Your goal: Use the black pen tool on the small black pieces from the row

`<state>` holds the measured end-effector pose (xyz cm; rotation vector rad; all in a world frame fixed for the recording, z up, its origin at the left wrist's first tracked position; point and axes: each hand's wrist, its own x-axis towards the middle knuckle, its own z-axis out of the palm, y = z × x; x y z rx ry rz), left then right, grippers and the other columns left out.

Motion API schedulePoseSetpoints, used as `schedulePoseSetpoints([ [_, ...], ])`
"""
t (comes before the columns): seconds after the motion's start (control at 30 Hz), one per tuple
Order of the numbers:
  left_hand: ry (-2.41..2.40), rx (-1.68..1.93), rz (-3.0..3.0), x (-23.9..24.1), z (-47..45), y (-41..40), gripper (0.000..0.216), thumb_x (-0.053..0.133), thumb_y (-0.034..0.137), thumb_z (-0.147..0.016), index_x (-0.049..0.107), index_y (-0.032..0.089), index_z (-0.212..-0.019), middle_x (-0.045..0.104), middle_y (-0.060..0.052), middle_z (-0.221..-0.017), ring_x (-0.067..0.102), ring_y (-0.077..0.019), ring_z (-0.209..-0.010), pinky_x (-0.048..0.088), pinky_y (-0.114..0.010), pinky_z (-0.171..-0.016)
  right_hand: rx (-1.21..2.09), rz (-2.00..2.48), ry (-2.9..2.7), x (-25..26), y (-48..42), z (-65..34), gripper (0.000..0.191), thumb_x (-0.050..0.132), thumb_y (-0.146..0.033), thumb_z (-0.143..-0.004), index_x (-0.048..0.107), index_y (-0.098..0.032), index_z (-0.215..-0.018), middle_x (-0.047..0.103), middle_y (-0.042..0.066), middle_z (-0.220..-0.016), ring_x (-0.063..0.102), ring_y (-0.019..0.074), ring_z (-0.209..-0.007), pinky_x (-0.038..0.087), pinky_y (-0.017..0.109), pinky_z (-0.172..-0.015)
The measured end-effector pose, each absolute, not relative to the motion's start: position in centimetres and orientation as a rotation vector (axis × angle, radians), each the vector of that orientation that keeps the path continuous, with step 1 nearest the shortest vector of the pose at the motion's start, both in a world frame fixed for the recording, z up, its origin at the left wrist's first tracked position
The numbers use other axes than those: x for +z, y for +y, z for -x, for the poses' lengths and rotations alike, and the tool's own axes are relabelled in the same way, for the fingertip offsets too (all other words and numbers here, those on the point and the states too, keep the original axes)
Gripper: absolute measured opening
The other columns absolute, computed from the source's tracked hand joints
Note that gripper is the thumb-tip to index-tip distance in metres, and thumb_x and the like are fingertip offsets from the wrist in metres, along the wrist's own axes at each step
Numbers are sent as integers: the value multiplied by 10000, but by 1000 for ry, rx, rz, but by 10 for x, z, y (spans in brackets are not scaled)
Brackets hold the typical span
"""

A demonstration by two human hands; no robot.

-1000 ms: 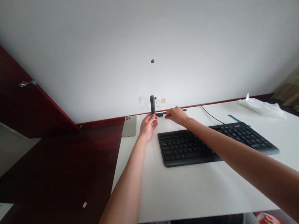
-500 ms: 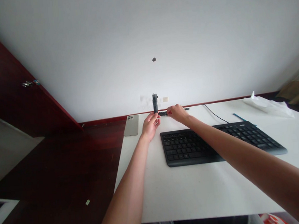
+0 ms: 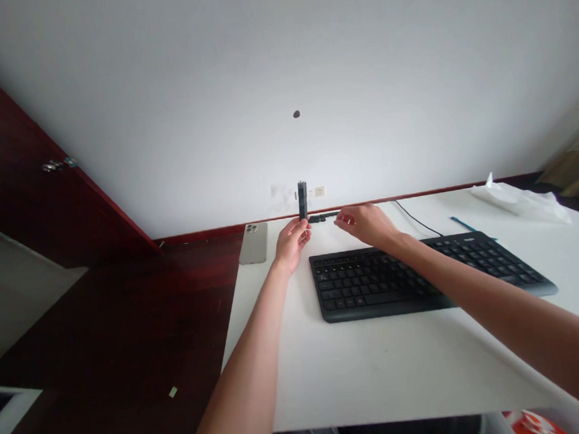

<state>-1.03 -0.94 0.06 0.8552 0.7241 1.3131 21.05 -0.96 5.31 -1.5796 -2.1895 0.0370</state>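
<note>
My left hand [image 3: 292,241] rests at the back of the white table [image 3: 392,369], fingers pinched round the foot of a slim dark upright object [image 3: 303,200]. A low black strip of small parts [image 3: 321,218] lies flat beside it along the table's back edge. My right hand [image 3: 367,223] hovers just right of that strip, behind the black keyboard [image 3: 424,273], fingers curled and pinched together; whether it holds anything I cannot make out.
A phone [image 3: 253,242] lies face down at the table's back left corner. The keyboard cable [image 3: 413,220] runs to the back edge. A blue pen [image 3: 465,224] and crumpled clear plastic [image 3: 519,200] sit at the right. Dark red floor [image 3: 103,338] on the left.
My right hand has drawn back to the right, away from the black strip it was touching. The left hand stays on the upright object.
</note>
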Motion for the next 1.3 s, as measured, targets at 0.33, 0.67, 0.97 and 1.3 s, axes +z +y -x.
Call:
schedulePoseSetpoints([
  [0.33,816,1308,-1065,7,-2,-17,350,874,415,-727,764,155,-935,661,-35,-826,549,-99,-699,435,-259,-703,295,1550,-1896,35,-40,-316,350,591,-538,-923,746,-225,-892,771,42,-794,716,221,-706,532,330,-735],
  [0.67,897,1282,-1852,39,-42,-74,157,837,282,-777,811,260,-929,710,-71,-832,602,-244,-820,450,-352,-834,763,1155,-1936,50,-79,-282,685,792,-593,-779,578,-237,-1323,736,57,-872,703,228,-712,573,346,-682],
  [0.97,939,1230,-1980,41,-56,-85,204,819,315,-806,798,274,-1005,708,-74,-854,604,-262,-866,467,-390,-895,1109,906,-1847,52,-82,-277,376,734,-507,-860,689,-202,-1076,728,75,-1025,688,217,-899,583,344,-771],
  [1.3,1332,1030,-2271,39,-53,-84,166,596,220,-923,746,220,-994,626,3,-750,568,-138,-705,478,-279,-742,1221,1018,-1214,38,-51,-297,423,739,-588,-862,645,-182,-938,745,126,-1019,748,250,-901,641,407,-827],
])
